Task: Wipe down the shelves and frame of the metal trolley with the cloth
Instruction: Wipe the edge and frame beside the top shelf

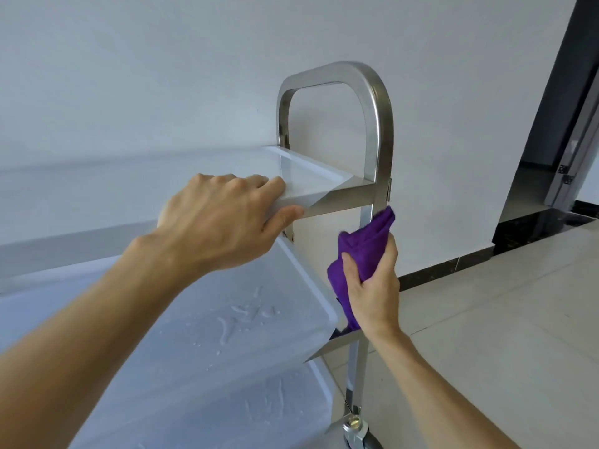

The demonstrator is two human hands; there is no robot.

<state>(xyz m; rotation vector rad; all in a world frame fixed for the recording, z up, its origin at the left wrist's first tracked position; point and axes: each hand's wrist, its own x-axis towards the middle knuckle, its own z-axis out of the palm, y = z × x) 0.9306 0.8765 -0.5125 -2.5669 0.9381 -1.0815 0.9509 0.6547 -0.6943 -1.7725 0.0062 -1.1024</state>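
gripping the trolley [377, 124] top shelf [311, 176] rim with my left hand [217, 218], i am pressing the bunched purple cloth [363, 251] in my right hand [372, 286] against the upright.

— Where is the trolley [379, 131] standing?
— Against the wall [162, 59], its handle end lying to the right, a wheel [359, 435] sitting under that end.
— And the hands?
— The left hand [217, 218] is resting on the top shelf's [311, 176] front edge. The right hand [372, 286] is holding the cloth [359, 251] against the post [366, 215], between the top shelf and the middle shelf [227, 319] below it.
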